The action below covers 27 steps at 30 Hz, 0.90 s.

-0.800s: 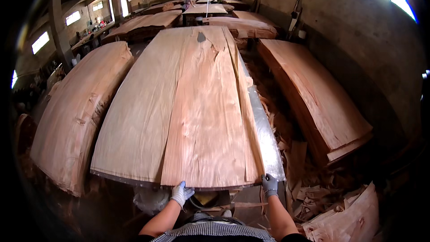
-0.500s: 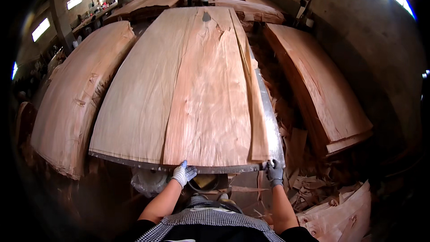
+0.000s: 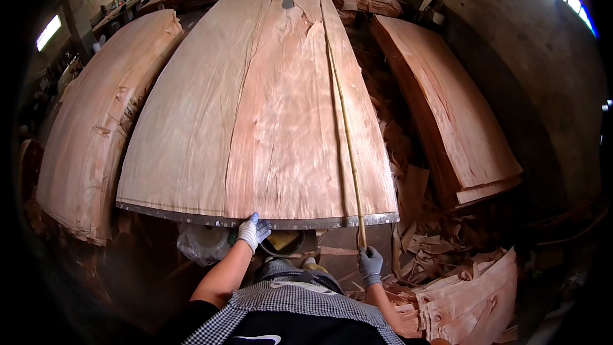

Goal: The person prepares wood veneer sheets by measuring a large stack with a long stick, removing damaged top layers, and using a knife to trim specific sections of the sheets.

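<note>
Broad thin sheets of wood veneer [image 3: 281, 134] cover the long table in front of me, a pale one on the left and pinker ones on the right. My right hand [image 3: 370, 265], in a grey glove, is closed around the near end of a long thin bamboo pole [image 3: 350, 147]. That pole runs lengthwise over the veneer toward the far end. At the table's near edge [image 3: 191, 219], my gloved left hand [image 3: 254, 231] rests with fingers outstretched, touching the sheet's end. A dark hole [image 3: 288, 2] shows in the veneer at the far end.
Veneer stacks stand on the left [image 3: 96, 128] and the right [image 3: 453, 108]. Torn veneer scraps [image 3: 472, 294] lie on the floor at my right. Below the near edge are a clear plastic bag [image 3: 203, 243] and a dark round tub [image 3: 297, 243]. More stacks stand farther back.
The narrow folded strip on the right now lies spread out to the table's right edge. My right hand has moved left and nearer, with the pole in it. The view has tilted down.
</note>
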Tool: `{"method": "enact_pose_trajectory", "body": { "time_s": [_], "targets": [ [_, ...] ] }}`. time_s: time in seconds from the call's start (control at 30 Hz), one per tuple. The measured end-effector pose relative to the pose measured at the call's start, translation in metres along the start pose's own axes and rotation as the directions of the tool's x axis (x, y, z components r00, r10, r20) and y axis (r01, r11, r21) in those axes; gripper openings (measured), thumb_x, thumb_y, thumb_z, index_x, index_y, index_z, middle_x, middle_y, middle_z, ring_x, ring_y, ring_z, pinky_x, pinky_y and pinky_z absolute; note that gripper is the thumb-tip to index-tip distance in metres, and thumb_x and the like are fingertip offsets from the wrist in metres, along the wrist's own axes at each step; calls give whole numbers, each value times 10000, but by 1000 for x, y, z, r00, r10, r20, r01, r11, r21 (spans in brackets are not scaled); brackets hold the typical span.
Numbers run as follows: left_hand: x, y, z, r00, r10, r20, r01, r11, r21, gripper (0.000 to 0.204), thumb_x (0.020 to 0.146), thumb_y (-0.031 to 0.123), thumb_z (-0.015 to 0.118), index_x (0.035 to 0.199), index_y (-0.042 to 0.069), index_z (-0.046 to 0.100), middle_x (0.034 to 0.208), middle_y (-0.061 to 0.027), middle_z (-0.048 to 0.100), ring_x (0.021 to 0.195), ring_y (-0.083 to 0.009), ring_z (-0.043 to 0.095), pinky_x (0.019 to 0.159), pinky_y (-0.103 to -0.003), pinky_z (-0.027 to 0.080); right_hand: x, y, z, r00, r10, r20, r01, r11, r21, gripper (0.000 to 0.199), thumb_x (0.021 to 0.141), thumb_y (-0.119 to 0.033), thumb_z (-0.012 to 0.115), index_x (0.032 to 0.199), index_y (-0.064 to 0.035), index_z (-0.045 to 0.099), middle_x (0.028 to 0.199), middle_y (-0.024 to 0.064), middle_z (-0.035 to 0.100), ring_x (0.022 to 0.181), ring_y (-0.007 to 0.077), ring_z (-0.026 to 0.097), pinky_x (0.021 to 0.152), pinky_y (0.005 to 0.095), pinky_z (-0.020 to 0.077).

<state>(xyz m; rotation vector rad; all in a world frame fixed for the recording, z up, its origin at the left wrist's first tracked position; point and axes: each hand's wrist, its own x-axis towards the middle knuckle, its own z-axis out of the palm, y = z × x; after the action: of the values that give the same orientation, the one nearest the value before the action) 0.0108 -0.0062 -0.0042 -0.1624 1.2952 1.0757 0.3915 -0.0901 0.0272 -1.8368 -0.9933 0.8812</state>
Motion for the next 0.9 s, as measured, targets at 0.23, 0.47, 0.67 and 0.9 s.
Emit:
{"method": "enact_pose_trajectory", "body": {
  "time_s": [0.23,0.47,0.67,0.9],
  "targets": [
    [-28,-13,9,999,-17,45,10,989,150,293,847,399,572,900,112,549,781,-67,628,708,-248,619,645,-432,508,-3,-26,26,997,-69,39,71,997,-30,186,814,-174,651,714,-37,576,524,-35,461,449,38,413,396,221,321],
    [-73,-38,62,860,-280,428,147,937,317,431,848,375,581,1079,15,531,981,-162,624,830,-283,625,741,-428,523,11,-99,84,942,111,316,-157,980,126,162,828,-194,629,803,-41,583,512,-26,453,393,66,408,342,227,308],
    [-104,-39,71,777,-157,609,21,974,224,478,858,448,541,1126,53,519,960,-88,626,818,-224,621,717,-366,534,25,-148,169,836,-127,534,97,992,83,279,866,-231,588,999,14,576,634,31,540,532,94,517,476,229,408],
    [-116,25,-10,860,394,323,-470,859,202,228,834,308,621,938,110,574,720,-12,552,565,-155,544,503,-295,489,4,-214,158,656,-202,727,-29,956,292,304,813,16,529,1108,-45,564,973,35,609,826,142,589,654,253,505]
  ]
}}
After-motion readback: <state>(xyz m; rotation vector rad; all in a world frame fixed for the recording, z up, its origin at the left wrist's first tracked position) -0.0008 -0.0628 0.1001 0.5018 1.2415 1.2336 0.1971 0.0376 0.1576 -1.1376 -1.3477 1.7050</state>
